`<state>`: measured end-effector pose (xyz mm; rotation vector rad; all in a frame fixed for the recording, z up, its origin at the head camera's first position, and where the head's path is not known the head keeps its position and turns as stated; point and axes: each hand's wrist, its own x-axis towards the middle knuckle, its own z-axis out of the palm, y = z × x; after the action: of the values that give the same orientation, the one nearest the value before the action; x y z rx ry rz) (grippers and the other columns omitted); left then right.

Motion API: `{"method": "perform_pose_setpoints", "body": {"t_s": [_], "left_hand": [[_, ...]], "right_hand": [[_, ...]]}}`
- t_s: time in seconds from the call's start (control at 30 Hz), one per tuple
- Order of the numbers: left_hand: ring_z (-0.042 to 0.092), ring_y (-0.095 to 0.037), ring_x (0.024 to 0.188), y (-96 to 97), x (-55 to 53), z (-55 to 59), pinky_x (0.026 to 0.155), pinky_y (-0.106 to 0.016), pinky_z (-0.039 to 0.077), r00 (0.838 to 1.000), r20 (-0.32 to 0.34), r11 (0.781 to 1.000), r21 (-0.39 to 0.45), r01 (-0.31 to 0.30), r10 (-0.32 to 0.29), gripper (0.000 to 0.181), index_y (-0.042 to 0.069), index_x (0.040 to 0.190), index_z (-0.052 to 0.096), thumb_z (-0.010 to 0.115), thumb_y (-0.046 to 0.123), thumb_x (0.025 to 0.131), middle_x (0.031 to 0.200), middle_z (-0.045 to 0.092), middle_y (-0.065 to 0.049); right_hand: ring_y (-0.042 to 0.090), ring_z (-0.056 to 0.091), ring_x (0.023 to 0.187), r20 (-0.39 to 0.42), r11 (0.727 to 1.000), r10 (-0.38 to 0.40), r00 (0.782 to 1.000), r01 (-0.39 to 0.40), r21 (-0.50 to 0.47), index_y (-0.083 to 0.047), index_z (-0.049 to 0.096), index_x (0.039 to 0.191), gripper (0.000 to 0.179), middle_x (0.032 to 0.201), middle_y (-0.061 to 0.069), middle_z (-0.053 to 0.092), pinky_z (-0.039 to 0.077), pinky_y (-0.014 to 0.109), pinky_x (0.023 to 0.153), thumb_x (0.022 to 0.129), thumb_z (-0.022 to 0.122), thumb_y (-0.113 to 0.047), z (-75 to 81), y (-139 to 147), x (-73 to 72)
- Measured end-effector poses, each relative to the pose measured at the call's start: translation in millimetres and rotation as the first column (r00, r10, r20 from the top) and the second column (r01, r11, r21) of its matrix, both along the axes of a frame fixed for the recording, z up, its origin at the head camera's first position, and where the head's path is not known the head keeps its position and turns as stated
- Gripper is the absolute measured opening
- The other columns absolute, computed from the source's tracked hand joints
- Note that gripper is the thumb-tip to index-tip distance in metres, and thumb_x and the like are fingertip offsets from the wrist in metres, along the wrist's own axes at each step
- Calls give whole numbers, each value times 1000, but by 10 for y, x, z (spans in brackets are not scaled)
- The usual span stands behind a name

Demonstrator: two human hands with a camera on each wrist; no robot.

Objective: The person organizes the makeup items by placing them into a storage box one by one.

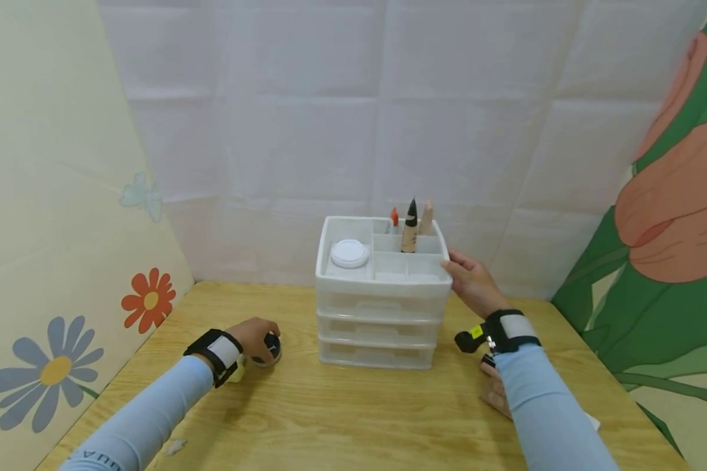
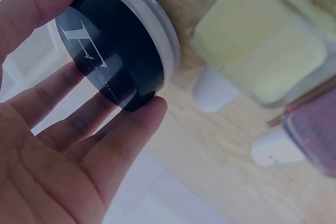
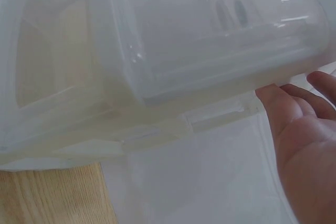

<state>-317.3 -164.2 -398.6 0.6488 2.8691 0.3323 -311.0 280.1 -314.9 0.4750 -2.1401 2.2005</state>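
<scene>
My left hand (image 1: 253, 338) grips a round cosmetic jar (image 2: 118, 45) with a black lid and clear base, low over or on the table. Its thumb and fingers lie around the lid's edge. A yellow bottle (image 2: 262, 40) and a purplish bottle (image 2: 317, 129) lie beside that hand. At the centre stands a white drawer organizer (image 1: 383, 284) with three translucent drawers. My right hand (image 1: 474, 281) touches its right top rim with the thumb; the other fingers are along the side, partly hidden. A round white-topped container (image 1: 349, 253) sits in the organizer's left top compartment.
Upright in the organizer's top are a tan tube with a black tip (image 1: 409, 229), a red-tipped item (image 1: 395, 216) and a beige item (image 1: 427, 217). Pinkish-beige items (image 1: 495, 391) lie partly under my right forearm. A small pale object (image 1: 176, 447) is near the table's front left.
</scene>
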Motion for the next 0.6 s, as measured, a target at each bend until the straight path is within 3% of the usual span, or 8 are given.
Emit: {"method": "perform_pose_setpoints", "body": {"t_s": [0.17, 0.6], "left_hand": [[61, -27, 95, -6, 38, 119, 78, -41, 54, 999, -18, 999, 15, 31, -30, 48, 2, 117, 64, 84, 12, 74, 109, 65, -13], [61, -19, 85, 83, 131, 572, 70, -34, 54, 994, -38, 994, -20, 105, -106, 48, 4, 118, 64, 83, 18, 76, 104, 64, -9]], "right_hand": [[6, 53, 110, 3, 1000, -8, 1000, 8, 25, 1, 21, 152, 63, 155, 24, 23, 47, 18, 92, 103, 50, -24, 1, 3, -1], [4, 52, 110, 4, 999, -19, 1000, 19, 34, 3, 22, 152, 63, 155, 25, 22, 47, 17, 92, 102, 51, -24, -6, 8, -6]]}}
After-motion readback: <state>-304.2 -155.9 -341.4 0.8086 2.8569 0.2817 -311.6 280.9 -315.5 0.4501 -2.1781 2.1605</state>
